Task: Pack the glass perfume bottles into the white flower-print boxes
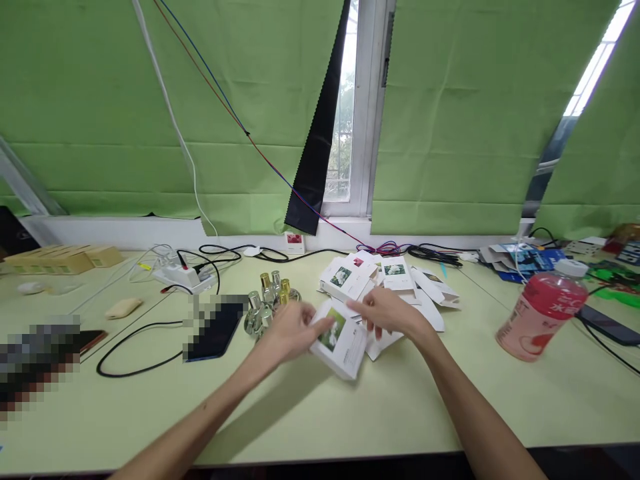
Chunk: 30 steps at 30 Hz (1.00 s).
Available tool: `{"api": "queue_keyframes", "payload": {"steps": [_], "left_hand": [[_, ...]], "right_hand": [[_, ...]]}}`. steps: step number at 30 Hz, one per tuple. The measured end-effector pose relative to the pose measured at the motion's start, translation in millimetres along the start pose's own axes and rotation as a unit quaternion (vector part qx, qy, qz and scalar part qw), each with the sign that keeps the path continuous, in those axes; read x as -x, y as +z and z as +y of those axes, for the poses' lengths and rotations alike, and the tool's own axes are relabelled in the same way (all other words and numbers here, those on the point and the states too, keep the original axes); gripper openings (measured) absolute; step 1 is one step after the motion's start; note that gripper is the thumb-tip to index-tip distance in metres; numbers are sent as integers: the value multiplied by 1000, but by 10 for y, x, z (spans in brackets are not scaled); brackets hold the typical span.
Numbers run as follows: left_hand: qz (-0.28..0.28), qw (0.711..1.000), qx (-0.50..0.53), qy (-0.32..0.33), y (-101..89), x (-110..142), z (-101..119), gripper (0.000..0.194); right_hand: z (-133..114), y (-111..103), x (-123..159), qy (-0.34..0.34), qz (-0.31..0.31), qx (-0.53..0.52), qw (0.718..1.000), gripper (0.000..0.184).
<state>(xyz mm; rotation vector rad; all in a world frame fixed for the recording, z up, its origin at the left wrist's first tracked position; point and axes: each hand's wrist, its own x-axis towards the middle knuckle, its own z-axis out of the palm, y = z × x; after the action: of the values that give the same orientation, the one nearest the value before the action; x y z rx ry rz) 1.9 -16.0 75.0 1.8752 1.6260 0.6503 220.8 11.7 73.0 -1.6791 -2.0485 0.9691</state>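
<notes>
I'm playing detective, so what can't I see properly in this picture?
In the head view:
White box: its smallest print is too small and blurred to read; its walls hide whatever may be inside.
Glass bottles: the left hand and neighbouring bottles hide parts of some.
Right hand: blurred fingers, so a firm touch on the white box is unclear.
Phone: blocky squares cover part.

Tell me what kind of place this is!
It looks like a workroom, maybe an office: there's a long table, a power strip with cables plugged in, and a heap of white boxes.
</notes>
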Motion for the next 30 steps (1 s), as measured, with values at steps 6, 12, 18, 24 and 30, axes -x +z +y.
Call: {"api": "queue_keyframes", "payload": {"steps": [6, 12, 18, 24, 30], "left_hand": [[-48, 952, 285, -98, 347, 426, -519, 62], [-121, 953, 249, -123, 109, 630, -639, 57], [-124, 966, 187, -127, 40, 636, -728, 63], [-101, 969, 190, -125, 120, 635, -762, 62], [-82, 963, 213, -141, 126, 664, -698, 63]], "right_hand": [[85, 161, 180, 19, -239, 7, 971, 47], [157, 298, 59, 51, -310, -25, 949, 49], [304, 296, 0, 59, -306, -54, 949, 45], [-18, 371, 230, -47, -55, 5, 997, 30], [-328, 719, 331, -286, -107, 100, 947, 87]]}}
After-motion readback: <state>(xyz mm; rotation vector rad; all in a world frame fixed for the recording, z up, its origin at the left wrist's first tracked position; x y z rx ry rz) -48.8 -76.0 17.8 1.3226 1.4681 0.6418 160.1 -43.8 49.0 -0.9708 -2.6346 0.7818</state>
